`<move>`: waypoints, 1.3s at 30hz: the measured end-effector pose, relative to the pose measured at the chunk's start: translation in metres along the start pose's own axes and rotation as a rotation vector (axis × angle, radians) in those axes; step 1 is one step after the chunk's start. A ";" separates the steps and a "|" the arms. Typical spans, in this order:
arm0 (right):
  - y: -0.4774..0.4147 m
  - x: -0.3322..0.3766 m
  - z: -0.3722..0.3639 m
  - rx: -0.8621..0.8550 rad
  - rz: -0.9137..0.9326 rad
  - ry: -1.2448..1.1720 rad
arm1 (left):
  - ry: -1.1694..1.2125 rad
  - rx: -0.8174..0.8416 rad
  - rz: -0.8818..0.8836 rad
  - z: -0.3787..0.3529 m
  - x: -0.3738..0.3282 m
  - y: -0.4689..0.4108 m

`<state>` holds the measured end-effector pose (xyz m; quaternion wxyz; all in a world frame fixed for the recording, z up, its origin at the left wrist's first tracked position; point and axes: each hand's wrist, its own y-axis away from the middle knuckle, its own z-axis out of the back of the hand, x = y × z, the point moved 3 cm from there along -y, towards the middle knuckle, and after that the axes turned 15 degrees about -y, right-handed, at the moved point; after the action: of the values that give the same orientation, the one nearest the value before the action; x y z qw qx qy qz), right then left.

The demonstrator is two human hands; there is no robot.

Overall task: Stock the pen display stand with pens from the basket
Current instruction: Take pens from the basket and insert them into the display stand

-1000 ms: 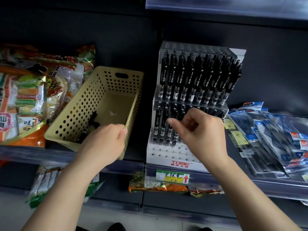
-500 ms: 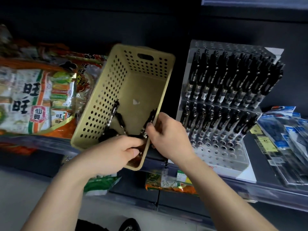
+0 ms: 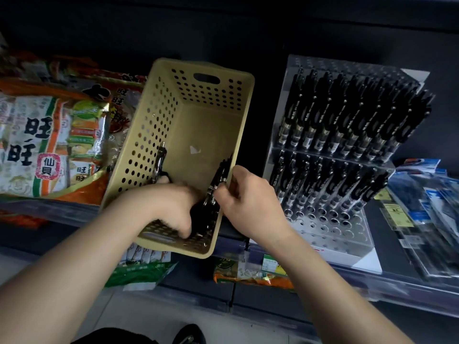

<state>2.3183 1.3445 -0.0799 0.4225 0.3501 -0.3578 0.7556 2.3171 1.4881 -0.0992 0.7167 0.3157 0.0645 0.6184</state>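
Observation:
The tan perforated basket [image 3: 159, 115] sits tilted on the shelf edge, left of the clear pen display stand [image 3: 330, 234]. My left hand [image 3: 171, 207] reaches into the basket's near end, its fingers curled over a bunch of black pens [image 3: 201, 214]; motion blur hides the grip's detail. My right hand [image 3: 246, 204] pinches one black pen [image 3: 219, 177] that leans along the basket's right wall. Another pen [image 3: 159, 162] lies against the left wall. Black pens [image 3: 347, 115] fill the stand's upper tier and most of the lower tier; the front rows of holes are bare.
Large snack bags [image 3: 49, 137] crowd the shelf left of the basket. Packaged stationery [image 3: 422, 209] lies flat to the right of the stand. More snack packs [image 3: 248, 271] show on the shelf below, behind a price tag rail.
My right hand left the stand and went to the basket, where it now pinches a pen. My left hand moved from the basket's front rim into the basket over the pens. The view shifted left.

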 end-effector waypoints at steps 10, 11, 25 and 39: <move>-0.001 -0.003 0.004 -0.022 -0.011 0.012 | -0.271 -0.140 -0.033 0.005 -0.002 -0.013; -0.002 -0.004 0.005 -0.026 -0.017 0.013 | -0.281 -0.159 -0.049 0.007 -0.002 -0.014; -0.004 -0.001 0.007 -0.040 -0.017 0.036 | -0.270 -0.405 0.027 0.016 -0.003 -0.006; -0.006 0.000 0.004 -0.033 0.019 0.020 | 0.530 -0.943 0.289 0.062 0.031 0.009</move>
<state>2.3246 1.3432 -0.0765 0.4245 0.3322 -0.3693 0.7570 2.3465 1.4940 -0.0367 0.6476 -0.1996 -0.0851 0.7304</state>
